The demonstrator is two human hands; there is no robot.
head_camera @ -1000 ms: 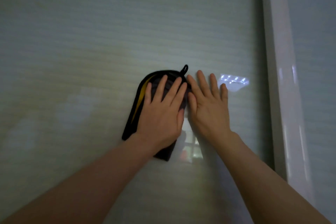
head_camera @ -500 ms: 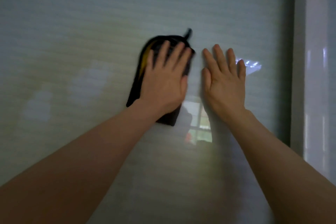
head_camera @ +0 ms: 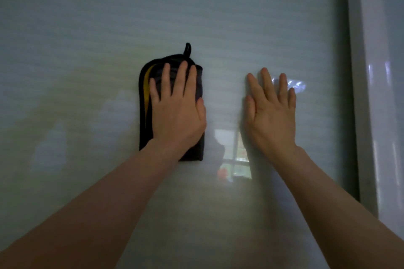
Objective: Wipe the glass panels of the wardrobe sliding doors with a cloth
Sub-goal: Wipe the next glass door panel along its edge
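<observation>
A frosted, finely ribbed glass panel (head_camera: 91,28) fills nearly the whole view. Flat against it lies a folded dark cloth (head_camera: 144,102) with a yellow stripe and a small hanging loop at its top. My left hand (head_camera: 178,111) presses the cloth to the glass with straight, spread fingers and covers most of it. My right hand (head_camera: 271,113) rests flat on the bare glass a hand's width to the right of the cloth, fingers straight.
A pale vertical door frame (head_camera: 355,94) runs down the right side, with another glossy panel (head_camera: 387,116) beyond it. A bright window reflection (head_camera: 235,157) shows on the glass between my wrists.
My hands have drawn apart: the left with the cloth slid left, the right moved right toward the frame. The cloth now stands more upright.
</observation>
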